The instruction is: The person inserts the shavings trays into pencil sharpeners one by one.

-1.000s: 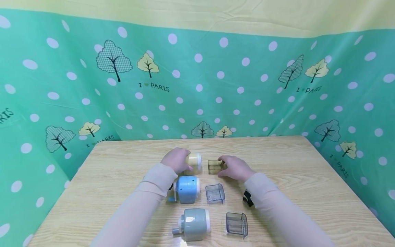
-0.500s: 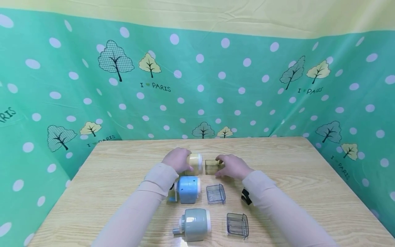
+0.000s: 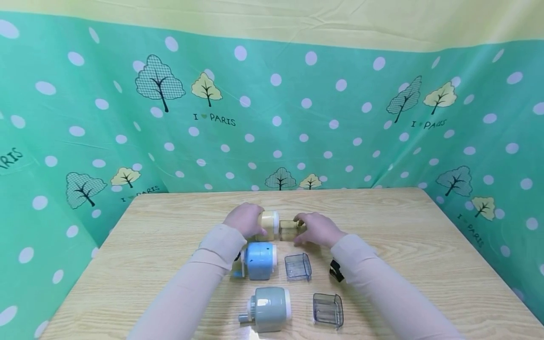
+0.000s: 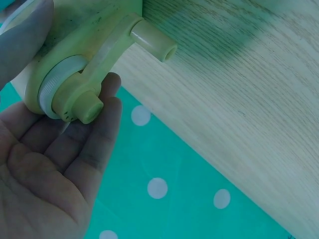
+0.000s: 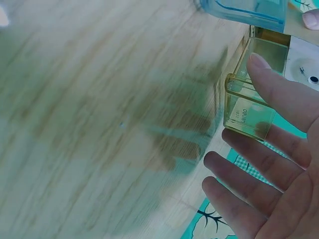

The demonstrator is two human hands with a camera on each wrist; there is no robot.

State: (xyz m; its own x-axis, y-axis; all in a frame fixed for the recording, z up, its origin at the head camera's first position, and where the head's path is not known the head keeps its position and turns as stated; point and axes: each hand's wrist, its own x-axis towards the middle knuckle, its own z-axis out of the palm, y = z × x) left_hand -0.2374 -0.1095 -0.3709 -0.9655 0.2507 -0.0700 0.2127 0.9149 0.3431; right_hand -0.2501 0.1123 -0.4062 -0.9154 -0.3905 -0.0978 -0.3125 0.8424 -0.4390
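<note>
My left hand [image 3: 245, 220] grips a pale yellow crank pencil sharpener [image 3: 267, 225] that lies on its side, white face to the right. In the left wrist view, thumb and fingers reach around its body, and the crank [image 4: 112, 50] points away from the palm. A clear amber shavings drawer [image 3: 288, 229] is pinched between thumb and fingers of my right hand [image 3: 318, 229]. Its far edge is right at the sharpener's white face [image 5: 302, 62], as the right wrist view also shows.
Nearer me lie a blue pencil sharpener [image 3: 260, 260] with a clear bluish drawer [image 3: 298, 267] to its right, and a grey-green sharpener [image 3: 270, 309] with a smoky drawer [image 3: 327, 309]. A polka-dot curtain [image 3: 276, 108] surrounds the wooden table [image 3: 170, 226].
My right hand has moved left with the amber drawer, closing the gap to the yellow pencil sharpener. The left hand keeps its grip in nearly the same place.
</note>
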